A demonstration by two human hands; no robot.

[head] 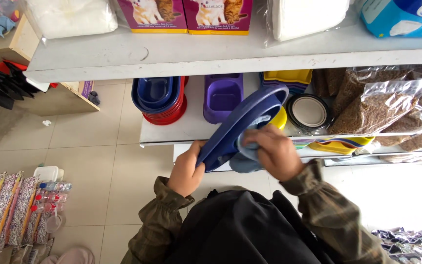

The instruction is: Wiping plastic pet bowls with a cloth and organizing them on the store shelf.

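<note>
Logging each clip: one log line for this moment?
left hand: grips blue bowl | right hand: presses cloth on bowl | behind: shelf

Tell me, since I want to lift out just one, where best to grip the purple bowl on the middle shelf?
Probably by the front rim of the purple bowl, coming from the aisle side. It stands alone, with a gap to the stacked blue and red bowls on one side, and its raised rim faces outward. Both hands are busy: the left hand holds a blue dish, the right hand presses a cloth on it.
</note>
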